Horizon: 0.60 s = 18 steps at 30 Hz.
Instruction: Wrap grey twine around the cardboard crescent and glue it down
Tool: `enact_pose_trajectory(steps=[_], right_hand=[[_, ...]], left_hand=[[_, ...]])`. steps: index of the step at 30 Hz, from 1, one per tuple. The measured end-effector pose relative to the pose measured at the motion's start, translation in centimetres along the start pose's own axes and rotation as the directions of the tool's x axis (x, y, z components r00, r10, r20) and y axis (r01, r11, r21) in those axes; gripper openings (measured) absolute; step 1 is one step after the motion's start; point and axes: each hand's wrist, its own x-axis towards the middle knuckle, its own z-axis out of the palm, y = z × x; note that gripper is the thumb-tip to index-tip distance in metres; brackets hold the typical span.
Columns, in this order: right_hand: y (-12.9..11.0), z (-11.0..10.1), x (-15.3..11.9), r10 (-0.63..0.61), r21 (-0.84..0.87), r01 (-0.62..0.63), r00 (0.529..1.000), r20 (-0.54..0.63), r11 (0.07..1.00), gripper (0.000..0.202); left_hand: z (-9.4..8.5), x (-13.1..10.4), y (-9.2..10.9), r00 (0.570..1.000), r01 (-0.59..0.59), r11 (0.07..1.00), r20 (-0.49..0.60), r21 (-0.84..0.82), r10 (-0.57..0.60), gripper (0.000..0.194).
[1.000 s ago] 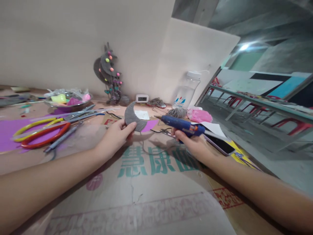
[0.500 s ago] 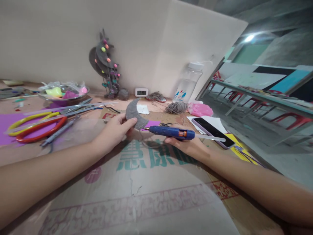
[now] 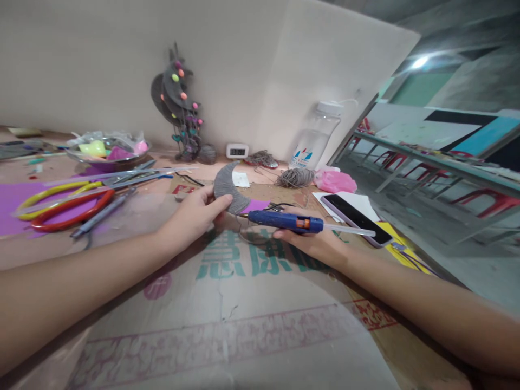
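Observation:
A crescent moon wrapped in grey yarn point(image 3: 226, 185) is pinched between the thumb and fingers of my left hand point(image 3: 203, 208). Its lower end shows a purple unwrapped part point(image 3: 257, 206). My right hand point(image 3: 311, 241) is closed round a blue hot glue gun point(image 3: 272, 219), with a clear glue stick point(image 3: 349, 230) sticking out of its back. The gun's nozzle points left and meets the lower edge of the crescent; whether it touches I cannot tell. A strand of grey yarn hangs below the crescent.
Behind stand a ball of grey yarn point(image 3: 295, 177), a water bottle point(image 3: 317, 135) and a small digital clock point(image 3: 237, 151). Scissors with red and yellow handles point(image 3: 73, 214) and a bowl point(image 3: 108, 161) lie left. A phone point(image 3: 357, 219) lies right. A decorated moon ornament point(image 3: 174, 103) leans on the wall.
The whole view has shifted slightly. My hands keep their holds on the crescent and the glue gun, and the nozzle sits a little closer in against the crescent's lower edge.

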Motion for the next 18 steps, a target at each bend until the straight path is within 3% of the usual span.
enact_pose_trajectory(steps=[18], right_hand=[[0.28, -0.05, -0.01, -0.016, -0.103, 0.016, 1.000, 0.002, 0.995, 0.029]], left_hand=[[-0.04, 0.11, -0.47, 1.000, -0.009, 1.000, 0.013, -0.030, 0.009, 0.019]])
